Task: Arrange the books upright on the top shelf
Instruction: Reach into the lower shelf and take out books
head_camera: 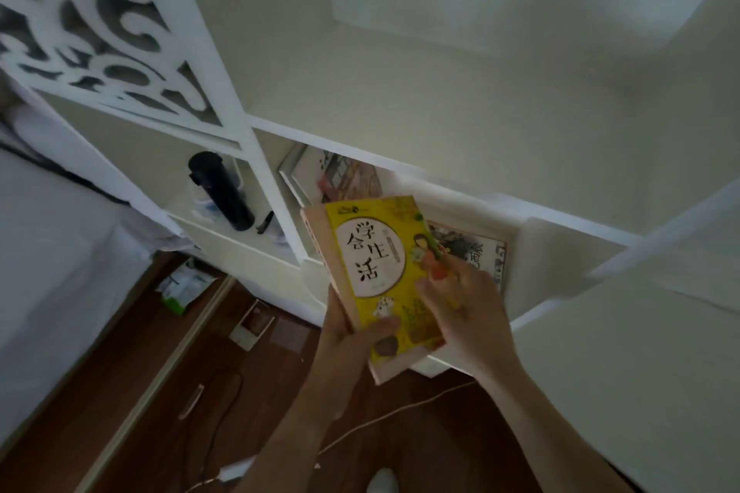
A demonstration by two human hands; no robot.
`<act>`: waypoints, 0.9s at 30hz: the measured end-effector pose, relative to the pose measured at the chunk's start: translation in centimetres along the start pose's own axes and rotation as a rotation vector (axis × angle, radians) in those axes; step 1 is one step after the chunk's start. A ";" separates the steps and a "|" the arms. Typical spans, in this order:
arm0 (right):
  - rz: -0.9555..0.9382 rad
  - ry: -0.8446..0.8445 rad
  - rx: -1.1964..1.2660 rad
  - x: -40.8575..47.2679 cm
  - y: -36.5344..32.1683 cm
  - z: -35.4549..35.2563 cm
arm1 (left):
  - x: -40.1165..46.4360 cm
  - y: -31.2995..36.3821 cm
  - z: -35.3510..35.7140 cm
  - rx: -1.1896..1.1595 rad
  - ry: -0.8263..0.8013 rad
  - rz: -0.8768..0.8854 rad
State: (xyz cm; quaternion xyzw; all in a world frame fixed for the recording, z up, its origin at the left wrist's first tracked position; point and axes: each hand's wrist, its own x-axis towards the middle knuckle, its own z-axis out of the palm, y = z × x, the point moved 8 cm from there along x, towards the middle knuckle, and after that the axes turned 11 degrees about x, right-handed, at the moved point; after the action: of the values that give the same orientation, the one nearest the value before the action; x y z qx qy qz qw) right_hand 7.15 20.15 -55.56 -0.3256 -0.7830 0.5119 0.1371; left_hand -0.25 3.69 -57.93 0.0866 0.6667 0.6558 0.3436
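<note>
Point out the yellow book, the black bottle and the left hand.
yellow book [376, 264]: head view, on the round white title patch of its front cover.
black bottle [221, 190]: head view, on the middle of its dark body, in the shelf compartment.
left hand [352, 348]: head view, on the palm below the thumb that presses the cover.

Head view, down, near shelf [440, 188]

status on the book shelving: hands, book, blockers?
Left hand and right hand both grip the yellow book, held in front of the shelf. Not shelved yet. Other books lie flat in the compartment behind.
</note>
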 end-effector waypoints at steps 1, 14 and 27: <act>0.084 0.006 0.126 -0.8 0.1 -1.2 | -1.6 0.3 -0.1 -0.074 -0.053 -0.043; 0.130 -0.239 0.596 -16.5 -7.8 -13.2 | -19.9 11.3 5.6 0.053 0.019 0.031; -0.413 0.145 0.467 -26.0 -20.8 -37.0 | -33.6 29.2 21.3 0.276 0.132 0.719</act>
State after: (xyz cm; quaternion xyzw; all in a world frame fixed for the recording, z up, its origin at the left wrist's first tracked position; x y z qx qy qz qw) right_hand 39.23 24.09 -17.73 -0.1552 -0.6823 0.6145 0.3644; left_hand 27.26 5.64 -17.07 0.3177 0.6964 0.6426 0.0336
